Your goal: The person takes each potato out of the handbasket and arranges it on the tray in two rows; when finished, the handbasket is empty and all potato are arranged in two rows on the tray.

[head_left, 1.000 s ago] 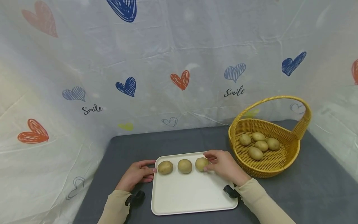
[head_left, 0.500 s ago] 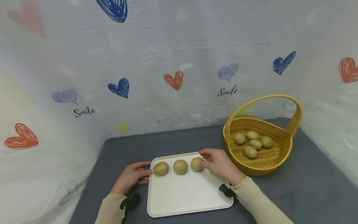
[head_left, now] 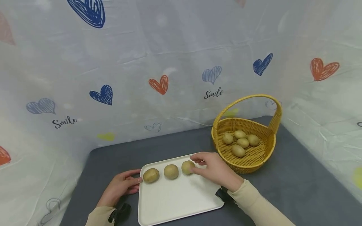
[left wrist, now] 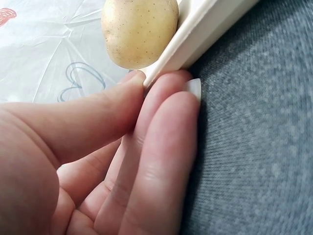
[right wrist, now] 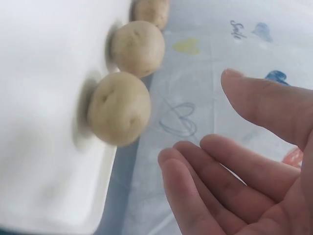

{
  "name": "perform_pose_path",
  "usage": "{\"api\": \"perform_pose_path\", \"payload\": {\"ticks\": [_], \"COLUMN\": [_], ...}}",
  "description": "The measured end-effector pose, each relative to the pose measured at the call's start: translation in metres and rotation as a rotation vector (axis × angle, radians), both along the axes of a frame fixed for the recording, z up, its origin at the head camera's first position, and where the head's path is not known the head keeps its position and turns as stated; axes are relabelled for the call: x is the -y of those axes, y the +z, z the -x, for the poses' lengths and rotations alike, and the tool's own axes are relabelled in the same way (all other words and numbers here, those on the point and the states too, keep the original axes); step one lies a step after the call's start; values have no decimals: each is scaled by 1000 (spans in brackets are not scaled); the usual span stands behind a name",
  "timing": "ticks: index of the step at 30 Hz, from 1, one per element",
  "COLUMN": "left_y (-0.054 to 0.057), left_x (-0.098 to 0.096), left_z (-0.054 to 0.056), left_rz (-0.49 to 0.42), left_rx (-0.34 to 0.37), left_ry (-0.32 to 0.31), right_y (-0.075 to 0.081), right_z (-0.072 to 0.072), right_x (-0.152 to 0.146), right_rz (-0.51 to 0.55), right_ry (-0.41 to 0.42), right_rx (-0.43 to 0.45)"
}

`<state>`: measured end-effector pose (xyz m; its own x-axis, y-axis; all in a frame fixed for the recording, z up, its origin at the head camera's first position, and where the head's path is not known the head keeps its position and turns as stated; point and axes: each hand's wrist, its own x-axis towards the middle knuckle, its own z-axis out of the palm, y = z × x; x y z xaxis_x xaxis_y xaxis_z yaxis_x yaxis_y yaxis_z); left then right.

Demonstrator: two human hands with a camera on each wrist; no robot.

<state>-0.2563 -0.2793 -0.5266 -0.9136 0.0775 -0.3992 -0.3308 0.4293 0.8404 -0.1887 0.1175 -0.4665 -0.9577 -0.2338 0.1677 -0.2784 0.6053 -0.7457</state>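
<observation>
A cream rectangular tray (head_left: 178,196) lies on the table, with three potatoes in a row along its far side: a left one (head_left: 151,175), a middle one (head_left: 171,171) and a right one (head_left: 188,167). My left hand (head_left: 121,185) grips the tray's left edge; in the left wrist view the thumb (left wrist: 105,110) presses at the rim and the fingers lie against the outer side. Just right of the right potato, my right hand (head_left: 213,168) is held over the tray with nothing in it. The right wrist view shows a gap between its relaxed fingers (right wrist: 230,183) and that potato.
A yellow wicker basket (head_left: 243,168) with a tall handle stands behind and right of the tray, holding several potatoes (head_left: 238,150). Dark grey cloth (head_left: 121,153) covers the table. A white curtain (head_left: 127,62) printed with hearts hangs around the back and sides.
The head view has turned rightward, so everything sits further left. My right hand's fingers have come away from the right potato, which stays on the tray. The left hand keeps its grip on the edge.
</observation>
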Motion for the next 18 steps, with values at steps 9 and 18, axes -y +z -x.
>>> {"api": "perform_pose_path", "payload": {"ticks": [9,18], "left_y": [3,1], "left_x": [3,1], "left_z": [1,0], "left_rz": [11,-6], "left_rx": [2,-1], "left_ry": [0,-8], "right_y": [33,61], "right_z": [-14,23], "right_x": [-67,-142], "right_rz": [-112,-250], "right_ry": [-4,-129], "right_rx": [-13,7]}}
